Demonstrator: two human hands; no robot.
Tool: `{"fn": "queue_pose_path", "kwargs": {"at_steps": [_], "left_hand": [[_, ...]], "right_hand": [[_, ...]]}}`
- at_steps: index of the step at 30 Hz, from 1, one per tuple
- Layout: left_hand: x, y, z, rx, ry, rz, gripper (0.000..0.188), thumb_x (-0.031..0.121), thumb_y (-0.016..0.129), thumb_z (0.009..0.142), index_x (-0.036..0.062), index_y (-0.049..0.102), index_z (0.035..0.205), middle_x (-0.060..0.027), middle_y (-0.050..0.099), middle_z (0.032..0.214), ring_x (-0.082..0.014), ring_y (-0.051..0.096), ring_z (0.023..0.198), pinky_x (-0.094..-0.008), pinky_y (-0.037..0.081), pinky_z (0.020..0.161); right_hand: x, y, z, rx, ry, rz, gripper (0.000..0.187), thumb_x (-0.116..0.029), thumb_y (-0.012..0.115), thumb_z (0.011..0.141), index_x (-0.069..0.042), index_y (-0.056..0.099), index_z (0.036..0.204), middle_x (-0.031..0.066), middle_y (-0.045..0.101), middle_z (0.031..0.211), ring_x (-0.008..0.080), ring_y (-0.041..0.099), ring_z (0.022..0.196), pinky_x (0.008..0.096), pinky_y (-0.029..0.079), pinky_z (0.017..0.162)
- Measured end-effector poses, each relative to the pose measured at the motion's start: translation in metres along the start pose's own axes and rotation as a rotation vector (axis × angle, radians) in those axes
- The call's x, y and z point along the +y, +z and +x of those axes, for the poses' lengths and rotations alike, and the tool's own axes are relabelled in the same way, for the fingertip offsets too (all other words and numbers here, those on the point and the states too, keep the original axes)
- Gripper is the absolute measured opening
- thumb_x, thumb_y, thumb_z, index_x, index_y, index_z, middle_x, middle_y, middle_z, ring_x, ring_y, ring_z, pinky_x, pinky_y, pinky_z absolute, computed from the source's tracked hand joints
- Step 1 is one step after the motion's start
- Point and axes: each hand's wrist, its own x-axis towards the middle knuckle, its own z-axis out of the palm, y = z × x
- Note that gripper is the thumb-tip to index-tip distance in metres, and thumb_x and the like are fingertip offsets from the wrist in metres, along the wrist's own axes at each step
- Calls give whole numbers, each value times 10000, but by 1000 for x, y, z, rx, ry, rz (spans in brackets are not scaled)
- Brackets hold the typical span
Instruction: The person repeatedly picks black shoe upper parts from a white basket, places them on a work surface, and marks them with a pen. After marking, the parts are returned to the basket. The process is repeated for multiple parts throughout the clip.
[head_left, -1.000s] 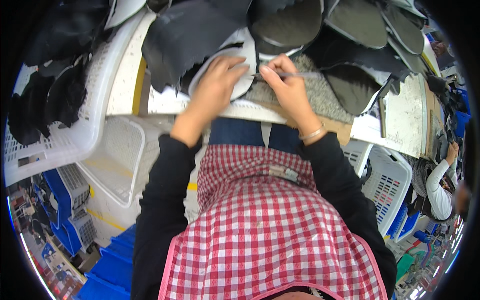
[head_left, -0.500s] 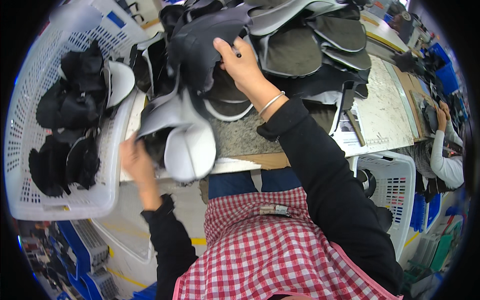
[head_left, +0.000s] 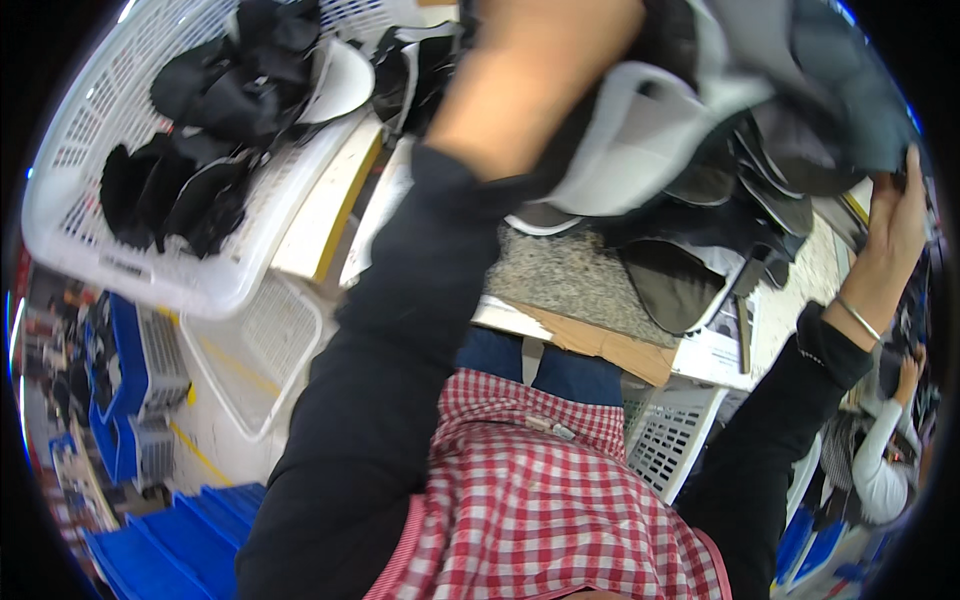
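My left hand (head_left: 550, 75) is smeared by motion, reaching over the workbench at the top; its fingers run out of view. Beside it is a blurred pale grey piece (head_left: 640, 150) that looks like a shoe upper; whether I touch it is unclear. At the far right, my right hand (head_left: 893, 225), a bangle on its wrist, has its fingers closed at the edge of a blurred dark shoe upper (head_left: 850, 95). Below that lies a pile of black uppers with grey linings (head_left: 675, 285). The pen seen earlier in my right hand does not show.
A white perforated basket (head_left: 235, 285) with several black pieces stands at the left. A flat tool (head_left: 744, 335) lies on a printed sheet (head_left: 712, 350). White crates (head_left: 675, 425) stand under the bench, blue crates (head_left: 180, 540) lower left. A co-worker's sleeve (head_left: 880, 470) shows at right.
My right hand has swung far right with the dark upper. My left hand has moved up and right, across the bench. The view has turned, shifting the bench and basket.
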Motion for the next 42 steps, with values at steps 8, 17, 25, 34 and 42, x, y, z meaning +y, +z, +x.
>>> {"fn": "queue_pose_path", "kwargs": {"at_steps": [8, 17, 25, 34, 42], "left_hand": [[36, 99, -118, -714, -4, -113, 849, 400, 719, 935, 260, 259, 1635, -254, 202, 1667, -531, 190, 1515, -777, 281, 1105], [-147, -29, -127, -135, -71, 105, 546, -11, 711, 769, 82, 605, 1297, -145, 605, 1274, -374, 538, 1221, -450, 456, 1061], [-369, -83, -186, -434, -417, 714, 727, 29, 672, 803, -33, 398, 1473, -249, 408, 1551, -438, 352, 1447, -493, 311, 1204], [-466, -106, -81, -630, -458, 981, 251, 223, 561, 936, 143, 745, 1088, -161, 736, 1117, -394, 708, 1013, -530, 569, 856], [-317, -252, -10, 111, -176, 619, 272, 247, 763, 955, -23, 761, 990, -167, 746, 793, -211, 705, 715, -296, 523, 687]], "right_hand": [[163, -185, 28, -31, 46, -189, 491, -228, 725, 1002, 51, 565, 1373, 118, 603, 1338, 190, 574, 1240, 337, 461, 1033], [136, -193, -3, -46, 79, -331, 561, -273, 700, 1013, 53, 510, 1428, 203, 577, 1398, 283, 567, 1320, 425, 470, 1133], [142, -229, -43, 53, 5, -456, 549, -215, 634, 1048, 91, 439, 1460, 267, 551, 1392, 341, 559, 1318, 482, 493, 1141], [122, -247, -107, 58, -132, -779, 478, -179, 517, 1092, 115, 423, 1457, 291, 534, 1432, 358, 565, 1334, 457, 503, 1130], [44, -194, -105, -39, -403, -927, 508, -276, 313, 1133, 103, 323, 1471, 318, 525, 1449, 411, 553, 1343, 485, 462, 1152]]}}
